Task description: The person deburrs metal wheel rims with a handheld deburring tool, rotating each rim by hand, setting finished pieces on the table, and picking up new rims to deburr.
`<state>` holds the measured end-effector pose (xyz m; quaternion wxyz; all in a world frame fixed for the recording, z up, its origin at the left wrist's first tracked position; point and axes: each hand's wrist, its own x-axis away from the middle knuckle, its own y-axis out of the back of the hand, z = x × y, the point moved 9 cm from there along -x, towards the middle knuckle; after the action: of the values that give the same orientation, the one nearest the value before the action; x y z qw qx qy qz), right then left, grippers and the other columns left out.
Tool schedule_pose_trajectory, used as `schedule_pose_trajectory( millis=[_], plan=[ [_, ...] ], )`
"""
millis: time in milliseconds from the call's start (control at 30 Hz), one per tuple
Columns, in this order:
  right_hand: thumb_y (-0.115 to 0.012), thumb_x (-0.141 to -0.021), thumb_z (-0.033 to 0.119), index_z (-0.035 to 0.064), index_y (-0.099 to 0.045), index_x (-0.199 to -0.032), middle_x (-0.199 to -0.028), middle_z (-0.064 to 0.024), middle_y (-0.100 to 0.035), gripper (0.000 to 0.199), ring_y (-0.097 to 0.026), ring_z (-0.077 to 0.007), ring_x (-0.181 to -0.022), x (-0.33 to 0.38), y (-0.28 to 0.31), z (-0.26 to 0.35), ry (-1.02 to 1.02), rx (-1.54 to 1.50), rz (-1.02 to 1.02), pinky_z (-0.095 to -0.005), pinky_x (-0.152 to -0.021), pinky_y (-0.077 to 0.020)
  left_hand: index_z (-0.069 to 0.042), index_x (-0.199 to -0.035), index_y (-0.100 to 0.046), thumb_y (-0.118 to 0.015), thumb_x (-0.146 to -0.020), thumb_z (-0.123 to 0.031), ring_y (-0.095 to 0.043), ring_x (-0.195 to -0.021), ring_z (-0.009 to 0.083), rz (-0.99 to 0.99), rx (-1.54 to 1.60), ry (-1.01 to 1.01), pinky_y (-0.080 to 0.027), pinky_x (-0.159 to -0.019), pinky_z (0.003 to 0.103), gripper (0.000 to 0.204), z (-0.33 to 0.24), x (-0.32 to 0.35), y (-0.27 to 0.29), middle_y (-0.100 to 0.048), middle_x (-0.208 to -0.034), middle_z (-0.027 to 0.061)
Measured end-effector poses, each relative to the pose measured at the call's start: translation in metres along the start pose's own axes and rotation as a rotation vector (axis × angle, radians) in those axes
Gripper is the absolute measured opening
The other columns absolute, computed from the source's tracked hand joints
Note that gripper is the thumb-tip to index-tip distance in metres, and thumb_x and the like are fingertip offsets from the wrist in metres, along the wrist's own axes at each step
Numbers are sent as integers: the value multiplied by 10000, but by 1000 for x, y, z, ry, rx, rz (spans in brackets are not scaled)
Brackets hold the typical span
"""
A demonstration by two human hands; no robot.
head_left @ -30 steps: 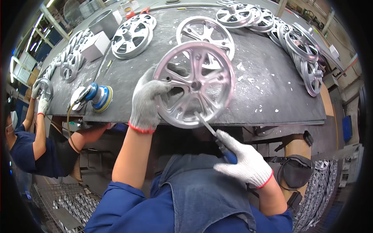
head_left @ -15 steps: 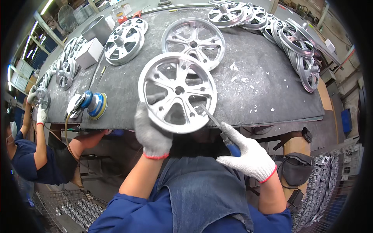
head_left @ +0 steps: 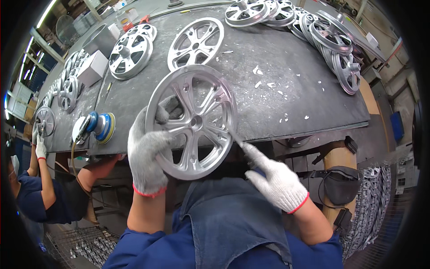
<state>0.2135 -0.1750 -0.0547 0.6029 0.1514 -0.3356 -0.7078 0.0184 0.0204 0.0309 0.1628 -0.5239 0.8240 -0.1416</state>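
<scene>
My left hand (head_left: 150, 150), in a grey-white knit glove, grips the left rim and spokes of a silver spoked wheel (head_left: 196, 122). Its fingers pass through the openings, and the wheel is raised and tilted at the table's near edge. In my gloved right hand (head_left: 280, 181) is a slim metal hand tool (head_left: 236, 138), probably a file; its blade meets or overlaps the wheel's right rim. Its blue handle is mostly hidden by the hand. Behind the held wheel, a second spoked wheel (head_left: 195, 45) lies on the dark tabletop (head_left: 286, 58).
A blue sander (head_left: 103, 127) sits left on the table. Stacked wheels (head_left: 131, 56) stand behind it, beside a white box (head_left: 92, 68); more wheels (head_left: 333, 38) line the far right. White flakes (head_left: 271, 85) are scattered about. At far left a gloved co-worker (head_left: 31, 193) handles another wheel.
The held wheel has come nearer and tilted, and my left hand now reaches further around its left side. The tool's tip has shifted from a spoke opening to the right rim. The view has shifted slightly.
</scene>
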Motion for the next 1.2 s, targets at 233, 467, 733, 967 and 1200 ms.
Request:
schedule_pose_trajectory(
  millis=[233,467,733,967,1200],
  plan=[
    [-737,-988,151,153,-230,-1812,-962,-96,-693,967,-682,-158,-604,7,-3,-21,-213,-1320,286,-300,-499,-552,83,-1268,-601,-682,-897,-67,-704,-1085,272,-62,294,-193,-576,-1038,412,408,46,-2,9,-644,-1122,134],
    [-838,-953,218,146,-383,-1764,-1236,-198,-773,932,-799,-258,-982,-24,48,2,326,-202,-175,-416,-874,-627,12,-1147,-673,-637,-1093,-339,-745,-1055,340,-104,162,24,-671,-881,500,357,61,-29,39,-711,-1196,196],
    [-663,-1076,266,223,-454,-1713,-1132,-249,-770,671,-751,-460,-1016,-8,34,15,-24,123,-179,-514,-928,-606,63,-1442,-638,-624,-850,-40,-724,-908,244,-49,69,264,-660,-829,379,602,74,-45,58,-708,-1148,163],
    [-679,-1075,265,215,-426,-1729,-1205,-267,-779,703,-749,-479,-1115,-7,8,21,-19,-151,-102,-512,-985,-599,78,-1505,-594,-574,-796,-9,-706,-996,236,-68,168,267,-636,-891,365,715,82,-22,51,-686,-1160,165],
    [-892,-938,306,61,-416,-1725,-1476,-285,-700,952,-709,-347,-1372,-18,19,27,80,-356,-125,-422,-1159,-556,43,-1641,-438,-683,-908,-112,-685,-1242,314,-10,444,157,-613,-1070,461,789,58,-20,20,-647,-1412,193]
  ],
)
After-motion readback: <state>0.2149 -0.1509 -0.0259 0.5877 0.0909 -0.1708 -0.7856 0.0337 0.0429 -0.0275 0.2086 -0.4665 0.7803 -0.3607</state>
